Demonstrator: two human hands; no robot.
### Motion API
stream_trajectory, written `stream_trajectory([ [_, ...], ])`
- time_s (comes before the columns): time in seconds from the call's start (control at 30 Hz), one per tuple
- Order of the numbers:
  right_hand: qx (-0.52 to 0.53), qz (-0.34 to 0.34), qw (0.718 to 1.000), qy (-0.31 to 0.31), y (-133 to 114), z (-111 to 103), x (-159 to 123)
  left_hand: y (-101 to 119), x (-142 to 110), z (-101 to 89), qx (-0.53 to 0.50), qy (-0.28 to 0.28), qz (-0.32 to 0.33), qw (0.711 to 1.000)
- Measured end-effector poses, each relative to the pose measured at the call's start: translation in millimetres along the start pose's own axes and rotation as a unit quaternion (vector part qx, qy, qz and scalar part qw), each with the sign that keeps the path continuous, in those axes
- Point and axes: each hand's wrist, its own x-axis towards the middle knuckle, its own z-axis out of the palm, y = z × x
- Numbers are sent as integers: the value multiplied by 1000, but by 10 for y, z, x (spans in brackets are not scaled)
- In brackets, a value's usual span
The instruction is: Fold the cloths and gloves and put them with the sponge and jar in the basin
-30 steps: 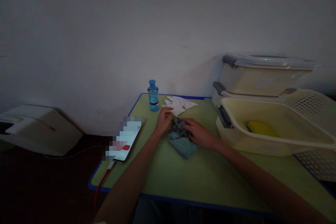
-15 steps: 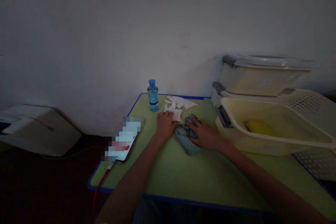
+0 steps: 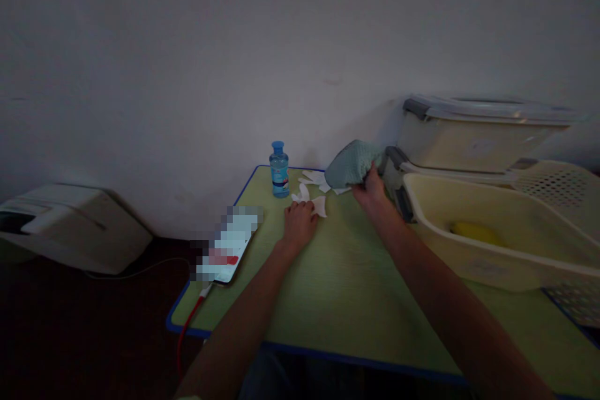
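My right hand [image 3: 374, 190] grips a teal knitted cloth [image 3: 352, 164] and holds it up above the far side of the green table [image 3: 337, 287], close to the stacked bins. My left hand [image 3: 299, 224] rests on the tabletop, its fingers closed on a white glove [image 3: 313, 203] that lies there. More white glove material [image 3: 315, 178] lies just behind, near the wall. A small blue bottle [image 3: 279, 169] stands upright left of the gloves.
A phone [image 3: 229, 245] with a red cable [image 3: 187, 331] lies at the table's left edge. An open cream bin [image 3: 492, 259] holding a yellow item [image 3: 475, 232] sits at right, lidded bins [image 3: 478, 131] behind it, a perforated basket [image 3: 557, 184] further right. A white appliance [image 3: 70, 225] sits low at left.
My right hand has lifted the teal cloth off the table and carried it up and toward the back. My left hand pulled a white glove slightly closer and stays on it.
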Motion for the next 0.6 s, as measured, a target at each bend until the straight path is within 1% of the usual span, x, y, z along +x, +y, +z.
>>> stream_trajectory([
  [0.07, 20, -11, 1000, 15, 36, 54, 101, 0, 1, -1, -1, 0, -1, 1000],
  [0.17, 5, -21, 1000, 8, 118, 139, 166, -2, 1, 1, -3, 0, 1, 1000],
  [0.27, -79, -25, 996, -27, 226, 239, 134, -3, 3, 4, -4, 0, 2, 1000],
  [0.33, -165, -34, 984, -66, 293, 286, 61, -3, 4, 7, -4, -1, 2, 1000],
  [0.37, -211, -40, 972, -91, 319, 296, 11, -3, 5, 8, -4, -1, 2, 1000],
  [0.43, -302, -53, 940, -149, 350, 288, -111, -5, 4, 9, -6, 0, 4, 1000],
  [0.5, -382, -69, 899, -202, 346, 254, -248, -9, 4, 10, -11, 1, 5, 1000],
  [0.6, -480, -106, 836, -244, 277, 191, -447, -13, 6, 16, -27, 4, 3, 1000],
])
